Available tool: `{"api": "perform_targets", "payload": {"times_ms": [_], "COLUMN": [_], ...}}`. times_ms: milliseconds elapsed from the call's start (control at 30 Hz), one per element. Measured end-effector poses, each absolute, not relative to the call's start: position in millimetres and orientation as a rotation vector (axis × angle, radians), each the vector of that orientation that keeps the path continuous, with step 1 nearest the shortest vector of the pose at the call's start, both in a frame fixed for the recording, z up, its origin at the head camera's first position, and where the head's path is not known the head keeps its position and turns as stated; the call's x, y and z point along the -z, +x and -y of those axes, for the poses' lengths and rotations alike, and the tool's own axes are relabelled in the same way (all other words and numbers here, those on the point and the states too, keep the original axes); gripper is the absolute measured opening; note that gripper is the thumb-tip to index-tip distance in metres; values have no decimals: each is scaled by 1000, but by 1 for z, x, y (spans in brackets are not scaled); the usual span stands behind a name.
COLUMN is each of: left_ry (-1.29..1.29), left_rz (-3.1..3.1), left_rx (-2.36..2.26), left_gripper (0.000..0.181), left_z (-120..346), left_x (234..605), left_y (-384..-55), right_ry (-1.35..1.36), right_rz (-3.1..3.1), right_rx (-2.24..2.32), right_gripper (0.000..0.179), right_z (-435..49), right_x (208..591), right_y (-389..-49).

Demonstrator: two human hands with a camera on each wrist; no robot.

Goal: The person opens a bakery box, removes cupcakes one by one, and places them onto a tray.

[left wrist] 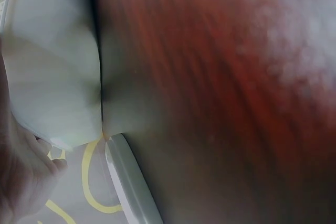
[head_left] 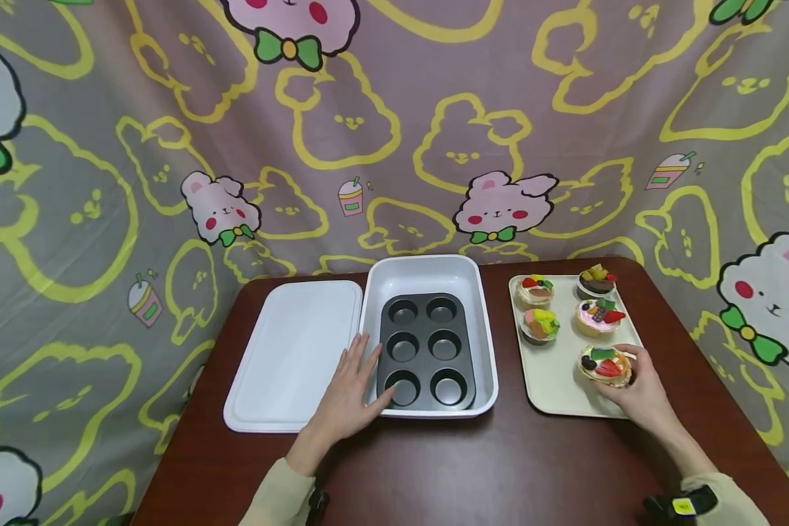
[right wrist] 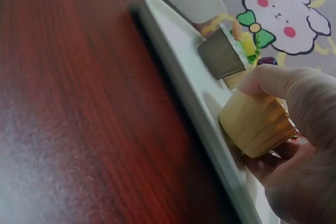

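Note:
My right hand (head_left: 646, 394) grips a fruit-topped cupcake (head_left: 606, 367) over the front right of a cream tray (head_left: 555, 387). In the right wrist view, thumb and fingers curl round the pale pleated wrapper of that cupcake (right wrist: 254, 124), close above the tray's edge. With fingers spread and fairly straight, my left hand (head_left: 350, 394) lies over the left rim of a white tub (head_left: 488, 343), its thumb reaching toward the front left cup of a dark muffin pan (head_left: 424, 358). The pan sits inside the tub, its cups bare. The left wrist view shows only part of that hand (left wrist: 26, 177).
Several other cupcakes stand on the tray, among them a pink one (head_left: 598, 318), a brown-topped one (head_left: 596, 282) and one with yellow topping (head_left: 540, 325). A white lid (head_left: 296, 358) lies flat left of the tub. Patterned cloth (head_left: 408, 146) hangs behind the brown table (head_left: 460, 475).

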State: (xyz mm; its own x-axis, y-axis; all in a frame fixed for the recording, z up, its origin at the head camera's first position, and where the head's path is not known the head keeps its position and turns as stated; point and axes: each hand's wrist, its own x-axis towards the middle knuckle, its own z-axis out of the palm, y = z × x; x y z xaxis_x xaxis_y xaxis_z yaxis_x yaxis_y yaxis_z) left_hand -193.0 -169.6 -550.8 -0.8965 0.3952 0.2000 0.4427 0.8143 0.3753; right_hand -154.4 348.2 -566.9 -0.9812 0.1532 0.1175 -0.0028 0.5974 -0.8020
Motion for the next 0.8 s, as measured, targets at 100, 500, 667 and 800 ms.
{"api": "perform_targets", "payload": {"times_ms": [100, 500, 667, 800], "left_ry": [-687, -664, -649, -640], "left_rz": [2867, 2926, 2935, 2953], "left_rx": [637, 594, 597, 591], "left_gripper": [85, 85, 86, 87], "left_z": [168, 170, 170, 170], "left_x": [550, 549, 548, 548], "left_y": [-194, -198, -197, -197], "right_ry": [-157, -53, 25, 35], "right_rz": [2681, 2838, 2833, 2823], "right_rx": [-1283, -710, -460, -389], "right_gripper": [83, 82, 91, 101], "right_z": [-350, -359, -364, -363], "right_x": [568, 576, 582, 581], "right_y": [-155, -148, -148, -148]}}
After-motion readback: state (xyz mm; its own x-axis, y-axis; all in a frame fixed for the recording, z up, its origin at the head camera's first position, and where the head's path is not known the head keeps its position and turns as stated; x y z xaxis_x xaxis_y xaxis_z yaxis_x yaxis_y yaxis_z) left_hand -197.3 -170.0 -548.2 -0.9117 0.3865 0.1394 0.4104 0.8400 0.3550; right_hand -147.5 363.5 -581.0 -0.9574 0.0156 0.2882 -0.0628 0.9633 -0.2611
